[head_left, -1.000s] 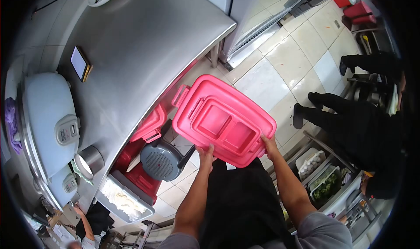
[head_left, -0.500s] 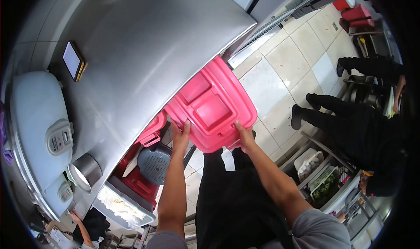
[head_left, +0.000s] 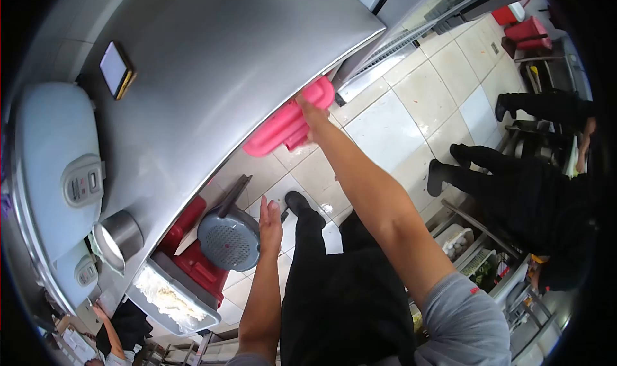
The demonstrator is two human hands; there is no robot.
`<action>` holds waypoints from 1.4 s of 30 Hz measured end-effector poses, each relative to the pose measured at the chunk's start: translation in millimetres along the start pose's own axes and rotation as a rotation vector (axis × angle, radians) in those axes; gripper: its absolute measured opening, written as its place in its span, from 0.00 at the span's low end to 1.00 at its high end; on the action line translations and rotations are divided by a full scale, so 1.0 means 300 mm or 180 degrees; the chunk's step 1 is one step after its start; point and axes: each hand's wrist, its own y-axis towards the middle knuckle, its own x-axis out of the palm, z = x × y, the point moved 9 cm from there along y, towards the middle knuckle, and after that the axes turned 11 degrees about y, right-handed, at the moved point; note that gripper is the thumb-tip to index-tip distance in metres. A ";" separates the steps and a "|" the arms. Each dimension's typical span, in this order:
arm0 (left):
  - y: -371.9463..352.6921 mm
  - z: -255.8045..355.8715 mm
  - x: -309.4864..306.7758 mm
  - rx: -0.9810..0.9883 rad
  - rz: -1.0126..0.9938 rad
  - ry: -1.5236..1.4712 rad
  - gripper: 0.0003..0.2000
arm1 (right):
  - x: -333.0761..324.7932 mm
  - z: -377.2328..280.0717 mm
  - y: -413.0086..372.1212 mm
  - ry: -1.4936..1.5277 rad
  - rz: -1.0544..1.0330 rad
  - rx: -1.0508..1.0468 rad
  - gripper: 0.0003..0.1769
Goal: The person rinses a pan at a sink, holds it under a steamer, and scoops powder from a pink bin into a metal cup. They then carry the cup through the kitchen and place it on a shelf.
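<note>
A pink plastic bin lid (head_left: 265, 140) is partly under the edge of the steel table (head_left: 212, 77), its far part hidden. My right hand (head_left: 312, 116) reaches out to it, fingers closed on its rim; the tabletop edge lies close beside the fingertips. My left hand (head_left: 270, 230) is in the air above the floor, holding nothing, with fingers stretched out and apart. Nearest to it is a grey perforated stool seat (head_left: 228, 239), just to its left.
A phone (head_left: 116, 70), large rice cooker (head_left: 58, 141) and metal pot (head_left: 122, 237) stand on the table. Below its edge are red plastic containers (head_left: 200, 263) and a grey tub (head_left: 214, 320) of white material. People in black (head_left: 514, 179) stand at right; another person's arm (head_left: 110, 330) shows lower left.
The pink lid has moved away from my body and partly under the table. My left hand has let go of it; my right hand has gone forward with it.
</note>
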 end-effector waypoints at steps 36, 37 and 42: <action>-1.526 -1.417 -0.524 -0.1150 0.1183 0.0971 0.28 | 0.750 0.853 -1.493 -0.3264 -0.2747 -0.5749 0.31; -1.528 -1.510 -0.504 -0.1226 0.1029 0.0776 0.28 | 0.768 0.852 -1.473 -0.3170 -0.2790 -0.5948 0.28; -1.627 -1.798 -0.621 -0.1144 0.1517 -0.0090 0.27 | 0.819 0.846 -1.330 -0.3061 -0.2547 -0.6158 0.21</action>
